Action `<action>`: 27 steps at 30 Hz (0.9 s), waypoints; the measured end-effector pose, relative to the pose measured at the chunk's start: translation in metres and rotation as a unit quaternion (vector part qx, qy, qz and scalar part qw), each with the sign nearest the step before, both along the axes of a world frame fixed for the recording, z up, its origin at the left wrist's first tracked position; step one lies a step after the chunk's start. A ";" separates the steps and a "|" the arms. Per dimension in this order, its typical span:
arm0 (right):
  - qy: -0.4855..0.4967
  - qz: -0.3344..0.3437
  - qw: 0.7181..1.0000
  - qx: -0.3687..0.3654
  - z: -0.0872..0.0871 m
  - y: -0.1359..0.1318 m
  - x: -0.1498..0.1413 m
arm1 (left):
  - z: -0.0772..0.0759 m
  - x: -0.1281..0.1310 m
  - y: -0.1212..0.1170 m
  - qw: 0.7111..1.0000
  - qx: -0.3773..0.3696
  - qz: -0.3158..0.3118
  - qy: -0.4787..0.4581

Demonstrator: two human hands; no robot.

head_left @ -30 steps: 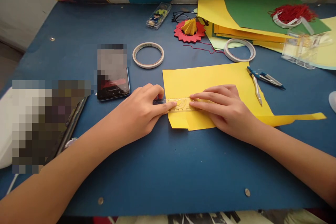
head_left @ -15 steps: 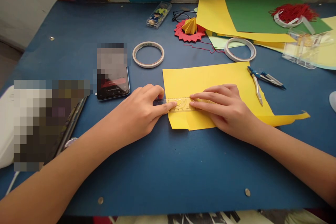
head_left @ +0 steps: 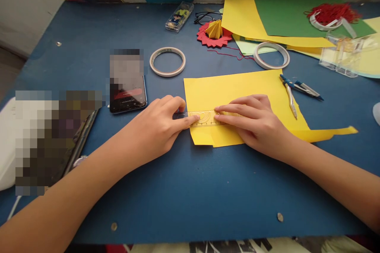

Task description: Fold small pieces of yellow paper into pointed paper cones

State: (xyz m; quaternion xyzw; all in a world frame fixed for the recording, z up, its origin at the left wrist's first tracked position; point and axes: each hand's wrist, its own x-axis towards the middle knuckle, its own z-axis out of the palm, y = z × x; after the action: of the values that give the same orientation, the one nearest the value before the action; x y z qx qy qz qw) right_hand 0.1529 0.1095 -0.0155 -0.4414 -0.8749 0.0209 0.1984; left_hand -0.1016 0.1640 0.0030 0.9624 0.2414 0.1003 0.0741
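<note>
A sheet of yellow paper [head_left: 237, 89] lies on the blue table with a clear plastic ruler [head_left: 205, 117] across its lower part. The ruler has a protractor shape in it, and its left end sticks out past the paper. My left hand [head_left: 158, 126] grips that end, thumb on top and the other fingers curled. From the right, my right hand [head_left: 258, 122] rests flat on the ruler with fingers stretched out, covering its right part. A torn paper strip [head_left: 329, 133] extends from the sheet's lower right. Touching the sheet's right edge is a compass [head_left: 292, 97].
Behind the sheet lie two tape rolls [head_left: 168, 74] [head_left: 287, 63] and a red-and-yellow folded paper piece [head_left: 214, 39]. A phone [head_left: 129, 101] lies left of my left hand. Coloured sheets [head_left: 285, 16], red thread [head_left: 335, 15] and a clear plastic case [head_left: 338, 65] are at the back right.
The tip of the torn strip has shifted slightly to the right. Both hands and the ruler stay where they were.
</note>
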 end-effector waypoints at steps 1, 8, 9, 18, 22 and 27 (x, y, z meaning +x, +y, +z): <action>0.000 0.000 1.000 -0.001 0.000 0.000 0.000 | 0.000 0.000 0.000 1.000 -0.004 0.002 0.002; -0.002 0.001 1.000 0.007 0.000 0.000 0.000 | -0.003 0.000 0.002 1.000 -0.014 0.000 -0.008; -0.003 0.001 1.000 0.007 0.000 0.000 0.000 | -0.003 0.000 0.003 1.000 -0.016 0.000 -0.009; -0.013 0.019 1.000 0.002 0.004 -0.003 -0.003 | -0.005 0.001 0.003 0.999 -0.045 0.015 -0.014; -0.029 0.037 0.994 0.095 0.008 -0.010 -0.010 | -0.005 0.001 0.002 0.998 -0.047 0.022 -0.017; -0.031 0.103 0.976 0.190 0.009 -0.019 -0.020 | -0.004 0.001 0.003 0.998 -0.058 0.020 -0.014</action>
State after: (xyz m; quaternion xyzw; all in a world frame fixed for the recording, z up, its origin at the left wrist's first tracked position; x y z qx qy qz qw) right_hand 0.1325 0.0908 -0.0063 -0.3039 -0.9093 -0.1392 0.2479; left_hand -0.1006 0.1668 -0.0011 0.9499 0.2648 0.1014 0.1314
